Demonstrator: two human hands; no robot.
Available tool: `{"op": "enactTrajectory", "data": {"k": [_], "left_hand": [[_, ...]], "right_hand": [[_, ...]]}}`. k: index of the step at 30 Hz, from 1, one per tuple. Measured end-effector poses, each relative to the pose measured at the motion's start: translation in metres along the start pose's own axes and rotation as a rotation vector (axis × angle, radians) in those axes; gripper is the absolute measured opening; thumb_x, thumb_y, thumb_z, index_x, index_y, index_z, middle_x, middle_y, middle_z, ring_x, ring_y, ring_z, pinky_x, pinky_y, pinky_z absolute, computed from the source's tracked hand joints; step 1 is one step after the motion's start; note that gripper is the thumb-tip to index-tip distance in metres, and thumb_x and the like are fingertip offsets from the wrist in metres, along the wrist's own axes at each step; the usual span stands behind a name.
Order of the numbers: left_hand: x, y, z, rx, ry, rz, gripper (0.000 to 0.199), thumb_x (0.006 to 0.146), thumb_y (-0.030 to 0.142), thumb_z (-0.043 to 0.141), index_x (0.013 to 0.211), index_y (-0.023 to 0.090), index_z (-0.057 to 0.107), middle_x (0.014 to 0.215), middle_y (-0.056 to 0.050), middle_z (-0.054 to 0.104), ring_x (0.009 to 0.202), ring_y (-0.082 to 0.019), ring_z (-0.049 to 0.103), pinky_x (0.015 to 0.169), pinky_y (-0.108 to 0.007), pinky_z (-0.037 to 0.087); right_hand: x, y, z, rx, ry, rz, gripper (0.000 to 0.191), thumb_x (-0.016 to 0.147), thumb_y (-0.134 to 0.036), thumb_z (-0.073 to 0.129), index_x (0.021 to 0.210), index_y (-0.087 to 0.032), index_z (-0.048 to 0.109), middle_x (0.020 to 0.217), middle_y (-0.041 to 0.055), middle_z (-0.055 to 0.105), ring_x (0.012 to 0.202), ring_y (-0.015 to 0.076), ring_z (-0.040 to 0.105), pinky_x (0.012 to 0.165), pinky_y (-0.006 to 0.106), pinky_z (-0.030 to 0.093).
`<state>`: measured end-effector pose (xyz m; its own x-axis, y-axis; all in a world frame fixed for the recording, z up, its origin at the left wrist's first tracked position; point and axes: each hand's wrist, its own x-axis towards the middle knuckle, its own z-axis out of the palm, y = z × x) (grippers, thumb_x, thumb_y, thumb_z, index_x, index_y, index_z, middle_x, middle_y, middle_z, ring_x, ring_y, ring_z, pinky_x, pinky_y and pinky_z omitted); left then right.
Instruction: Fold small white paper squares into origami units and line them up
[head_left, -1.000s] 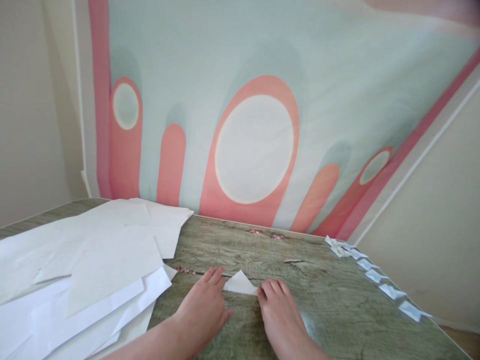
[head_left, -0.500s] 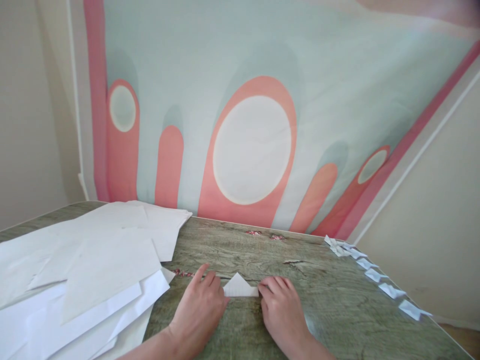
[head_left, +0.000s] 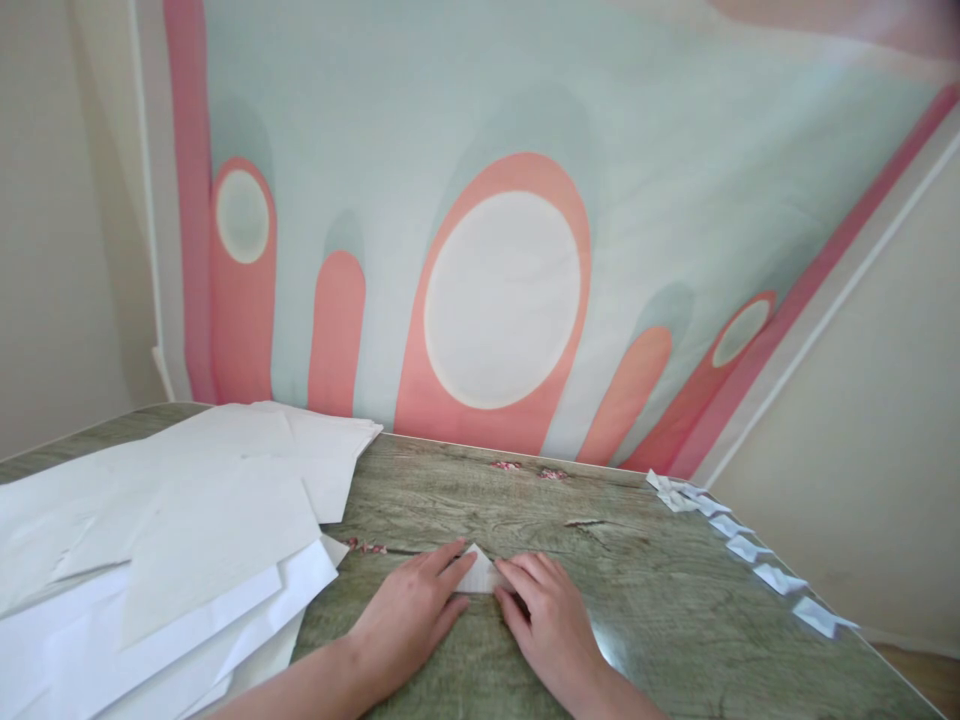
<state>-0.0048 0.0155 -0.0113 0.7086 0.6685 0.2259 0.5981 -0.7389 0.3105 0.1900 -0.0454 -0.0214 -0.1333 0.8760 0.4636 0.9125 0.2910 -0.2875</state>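
Note:
A small piece of folded white paper (head_left: 477, 574) with a pointed top lies on the table between my hands. My left hand (head_left: 409, 610) has its left end between the thumb and fingers, and the fingertips cover that side. From the right, my right hand (head_left: 546, 615) pinches the other end with thumb and forefinger. Only the middle and the peak of the paper show; both ends are hidden by my fingers.
A big spread of white paper sheets (head_left: 217, 540) covers the table's left side. Several small folded paper pieces (head_left: 780, 578) line the right edge. Behind the wood-patterned table (head_left: 675, 620) hangs a printed cloth (head_left: 397, 200) in pale green and coral.
Both hands have closed in on the folded paper. My left fingers now cover more of its left side, my right fingers more of its right end, and less of it shows.

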Motion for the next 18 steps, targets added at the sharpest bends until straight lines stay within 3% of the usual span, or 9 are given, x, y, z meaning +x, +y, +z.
{"op": "enactTrajectory", "data": {"k": [8,13,18], "left_hand": [[0.0056,-0.0046,-0.0031,-0.214,0.044,-0.054,0.031,0.077,0.019,0.059,0.108,0.021,0.057,0.107,-0.005,0.063,0.102,-0.022,0.056,0.092,-0.036,0.042],[0.0054,-0.006,-0.0018,-0.273,0.124,-0.06,0.039,0.074,0.016,0.061,0.112,0.021,0.053,0.111,-0.007,0.059,0.106,-0.023,0.053,0.094,-0.037,0.04],[0.0059,-0.0095,0.0025,-0.307,0.113,-0.069,0.042,0.072,0.016,0.064,0.112,0.021,0.053,0.109,-0.006,0.06,0.103,-0.022,0.054,0.092,-0.037,0.041]], "right_hand": [[0.0012,0.0039,0.0028,0.112,-0.005,0.023,0.027,0.079,-0.014,0.062,0.104,-0.023,0.063,0.089,0.0027,0.062,0.085,0.0204,0.055,0.077,0.033,0.046],[0.0014,0.0069,0.0046,0.224,-0.005,0.02,0.026,0.08,-0.011,0.059,0.103,-0.022,0.064,0.088,0.003,0.062,0.084,0.0193,0.057,0.075,0.031,0.047],[0.0014,0.0081,0.0047,0.259,0.006,0.007,0.024,0.082,-0.011,0.057,0.101,-0.023,0.065,0.084,0.003,0.062,0.08,0.0187,0.058,0.072,0.029,0.047]]}}
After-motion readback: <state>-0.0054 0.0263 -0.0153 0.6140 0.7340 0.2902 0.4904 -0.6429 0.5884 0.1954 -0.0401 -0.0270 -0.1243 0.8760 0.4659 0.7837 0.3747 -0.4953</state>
